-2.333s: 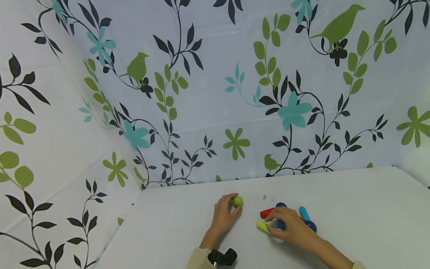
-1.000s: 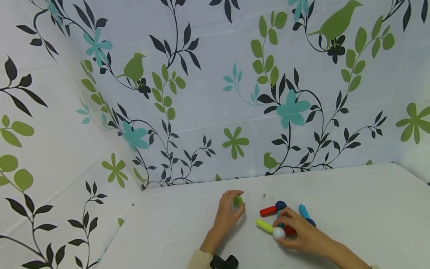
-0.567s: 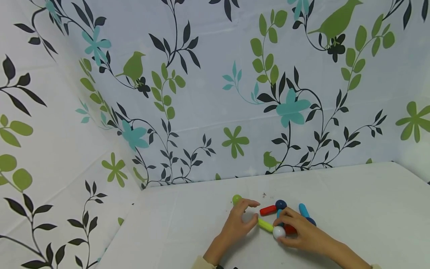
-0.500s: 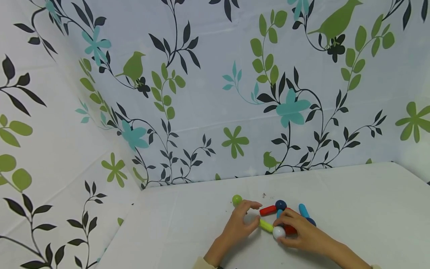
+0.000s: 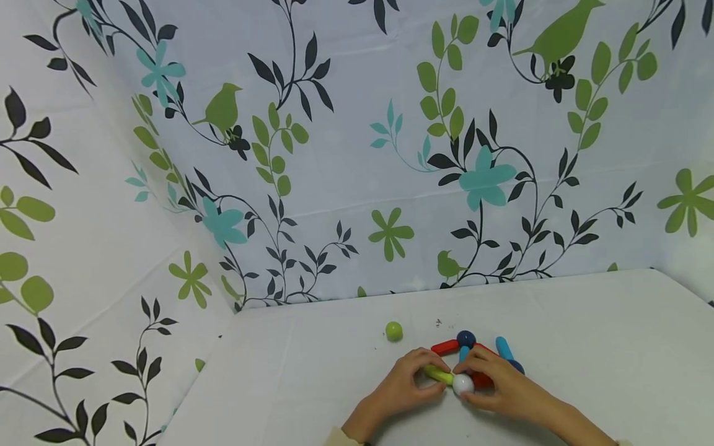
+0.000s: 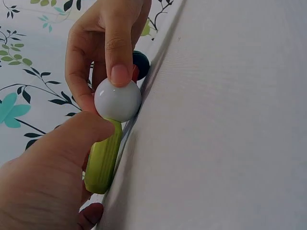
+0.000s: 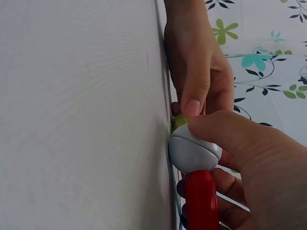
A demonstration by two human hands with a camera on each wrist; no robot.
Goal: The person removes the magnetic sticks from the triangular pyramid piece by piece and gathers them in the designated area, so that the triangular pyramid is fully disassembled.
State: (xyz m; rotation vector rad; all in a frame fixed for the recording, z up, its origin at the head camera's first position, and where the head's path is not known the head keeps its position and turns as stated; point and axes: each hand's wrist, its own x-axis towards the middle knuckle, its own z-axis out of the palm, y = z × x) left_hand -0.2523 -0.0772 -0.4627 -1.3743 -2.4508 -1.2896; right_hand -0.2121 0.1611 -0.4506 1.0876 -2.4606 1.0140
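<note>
My left hand (image 5: 419, 378) pinches a yellow-green stick (image 5: 437, 373) that lies on the white table (image 5: 586, 347). A white ball (image 5: 462, 384) sits at that stick's right end, with my right hand (image 5: 478, 375) holding it between thumb and fingers. In the left wrist view the white ball (image 6: 117, 99) caps the yellow-green stick (image 6: 103, 163). In the right wrist view a red stick (image 7: 201, 201) also joins the white ball (image 7: 192, 153). A green ball (image 5: 393, 331) lies alone, up and left of both hands.
Behind the hands lie another red stick (image 5: 444, 347), a dark blue ball (image 5: 465, 338), a light blue stick (image 5: 504, 348) and a second dark blue ball (image 5: 517, 367). Floral cloth walls (image 5: 346, 155) close the back and left. The table edge runs at the left.
My left hand let go of the green ball, moved right and took hold of the yellow-green stick. My right hand stayed on the white ball.
</note>
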